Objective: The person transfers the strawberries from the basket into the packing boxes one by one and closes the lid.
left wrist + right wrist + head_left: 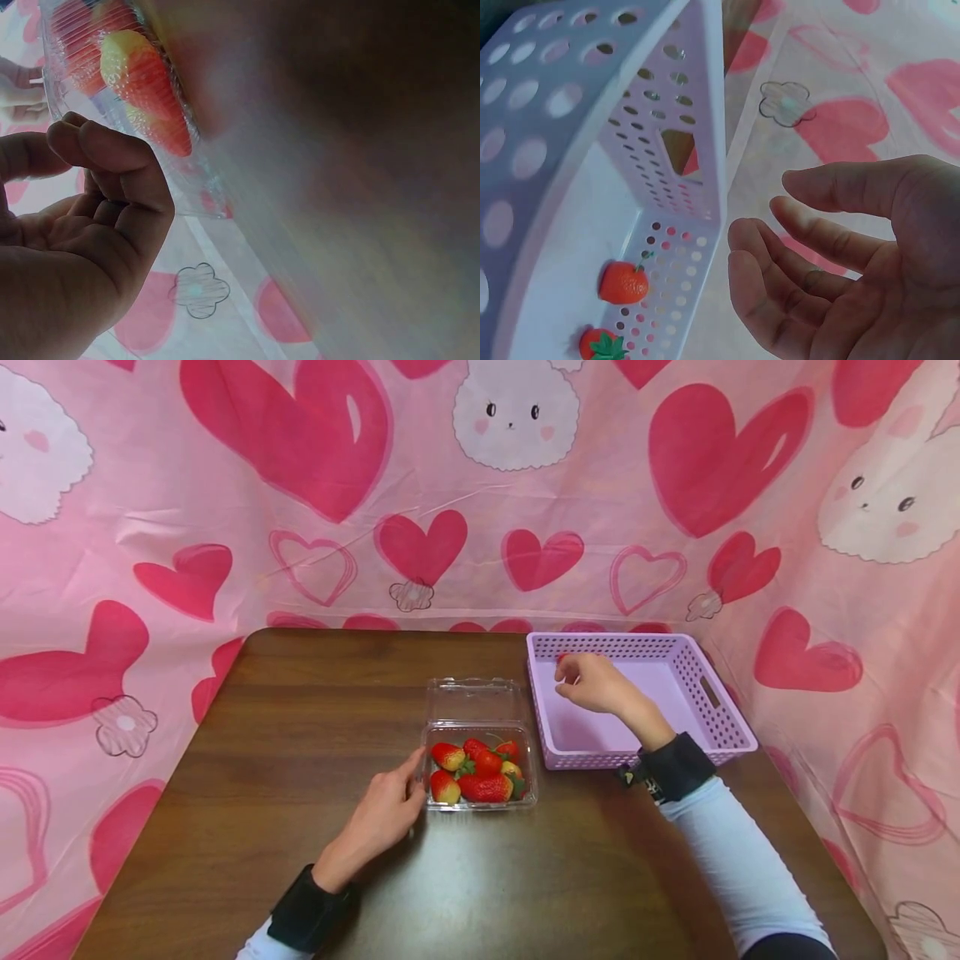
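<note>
A clear plastic clamshell box (480,807) stands open on the dark wooden table (300,735), with several strawberries (483,785) inside. My left hand (382,814) rests on the table against the box's left side, fingers loosely curled, holding nothing. In the left wrist view the left hand (90,217) sits just beside the box wall (199,199) and the strawberries (146,82). My right hand (592,683) hovers over the purple perforated basket (720,710), near its far left corner. In the right wrist view the right hand (840,255) is empty and relaxed. Two strawberries (622,283) lie in the basket (570,90).
The box's lid (474,700) lies flat behind it, next to the basket's left wall. Pink cloth with hearts and bunnies (480,485) walls in the table at the back and both sides. Bare tabletop shows at the left and front.
</note>
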{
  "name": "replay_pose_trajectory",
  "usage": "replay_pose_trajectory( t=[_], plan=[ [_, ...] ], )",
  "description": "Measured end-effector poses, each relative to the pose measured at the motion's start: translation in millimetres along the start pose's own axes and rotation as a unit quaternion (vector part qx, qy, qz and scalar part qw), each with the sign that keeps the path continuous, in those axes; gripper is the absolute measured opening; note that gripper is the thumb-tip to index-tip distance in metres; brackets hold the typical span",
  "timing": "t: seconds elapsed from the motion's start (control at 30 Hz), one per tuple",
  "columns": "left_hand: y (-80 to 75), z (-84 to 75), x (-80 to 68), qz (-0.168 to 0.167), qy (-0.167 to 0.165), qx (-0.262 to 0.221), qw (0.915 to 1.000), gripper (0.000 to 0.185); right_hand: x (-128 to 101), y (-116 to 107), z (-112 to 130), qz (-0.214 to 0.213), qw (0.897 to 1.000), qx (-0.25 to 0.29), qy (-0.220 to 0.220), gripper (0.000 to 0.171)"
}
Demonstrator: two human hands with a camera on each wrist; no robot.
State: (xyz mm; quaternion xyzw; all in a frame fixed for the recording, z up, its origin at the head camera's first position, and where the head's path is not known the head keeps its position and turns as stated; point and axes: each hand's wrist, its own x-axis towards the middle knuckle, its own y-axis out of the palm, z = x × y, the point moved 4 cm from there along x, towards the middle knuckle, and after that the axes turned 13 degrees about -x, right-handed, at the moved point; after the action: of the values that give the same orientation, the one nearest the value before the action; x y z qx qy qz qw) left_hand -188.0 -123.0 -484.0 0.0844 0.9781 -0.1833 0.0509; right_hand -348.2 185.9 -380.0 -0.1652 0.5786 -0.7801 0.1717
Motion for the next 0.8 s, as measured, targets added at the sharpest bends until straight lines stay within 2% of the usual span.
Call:
replay_pose_trajectory(
  t=[0.23,0.5,0.8],
  plan=[
    [-1.3,0.3,1.1,-0.002,0.007,-0.001,1.0000,0.066,4,-6,-10,0.002,1.000,0.005,0.015,0.010],
    [-0.5,2.2,1.7,0.002,0.005,-0.004,1.0000,0.066,6,-7,-27,0.041,0.998,-0.004,0.054,0.011],
    [0.4,2.9,0.9,0.000,-0.003,-0.005,1.0000,0.066,8,-8,-42,0.053,0.995,-0.006,0.086,0.016]
  ],
)
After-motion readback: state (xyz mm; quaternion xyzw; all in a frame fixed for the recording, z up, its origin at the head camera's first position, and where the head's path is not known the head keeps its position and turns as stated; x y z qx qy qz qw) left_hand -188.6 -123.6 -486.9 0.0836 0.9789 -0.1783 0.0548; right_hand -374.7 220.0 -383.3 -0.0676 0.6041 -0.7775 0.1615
